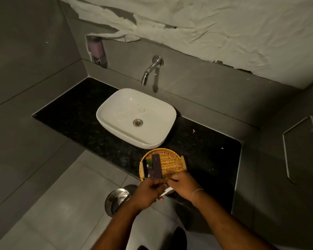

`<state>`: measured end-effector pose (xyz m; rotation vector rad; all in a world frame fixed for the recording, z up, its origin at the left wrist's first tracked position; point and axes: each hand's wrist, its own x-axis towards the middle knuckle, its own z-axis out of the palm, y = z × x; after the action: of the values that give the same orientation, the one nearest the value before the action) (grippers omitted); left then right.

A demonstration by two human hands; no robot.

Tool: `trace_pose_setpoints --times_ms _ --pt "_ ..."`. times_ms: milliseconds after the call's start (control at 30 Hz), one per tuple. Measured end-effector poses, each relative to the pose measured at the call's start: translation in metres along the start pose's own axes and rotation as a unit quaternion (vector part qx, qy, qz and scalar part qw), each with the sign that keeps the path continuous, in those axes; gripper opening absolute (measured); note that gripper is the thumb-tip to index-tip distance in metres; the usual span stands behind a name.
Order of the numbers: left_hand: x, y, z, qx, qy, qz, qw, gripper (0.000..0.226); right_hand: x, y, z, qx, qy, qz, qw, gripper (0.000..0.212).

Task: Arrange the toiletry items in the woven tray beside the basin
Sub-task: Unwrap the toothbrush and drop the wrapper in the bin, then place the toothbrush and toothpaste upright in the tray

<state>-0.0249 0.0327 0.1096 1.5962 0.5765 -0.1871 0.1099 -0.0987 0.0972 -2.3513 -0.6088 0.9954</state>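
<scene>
Woven tray point(170, 164) — near rim hidden by left hand point(148, 193), right hand point(183, 185); grips unclear.

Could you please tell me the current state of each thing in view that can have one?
Woven tray: on the black counter, left part filled, right part bare.
Dark toiletry boxes: lying flat side by side in the tray.
Basin: empty, drain open.
Tap: no water running.
Left hand: closed on a small item.
Right hand: pinching a white item at the tray's near edge.
</scene>
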Motion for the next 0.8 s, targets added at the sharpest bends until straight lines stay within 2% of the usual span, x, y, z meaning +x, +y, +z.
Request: trace_pose_setpoints --times_ms 200,400,633,800 --pt "0.009 0.008 0.019 -0.042 0.065 -0.022 0.997 0.026 0.025 0.008 -0.011 0.031 0.013 -0.039 0.999 0.049" --pt "0.026 0.016 0.027 -0.077 0.093 -0.079 0.99 0.023 0.042 0.014 -0.021 0.069 -0.02 -0.035 0.997 0.051" --pt "0.04 0.014 0.026 -0.23 0.153 -0.084 0.957 0.024 0.054 0.035 -0.036 0.107 -0.007 -0.001 0.994 0.042" --pt "0.044 -0.007 0.019 -0.235 0.238 -0.091 0.938 0.023 0.064 0.037 -0.044 0.091 0.022 -0.001 0.996 0.041"
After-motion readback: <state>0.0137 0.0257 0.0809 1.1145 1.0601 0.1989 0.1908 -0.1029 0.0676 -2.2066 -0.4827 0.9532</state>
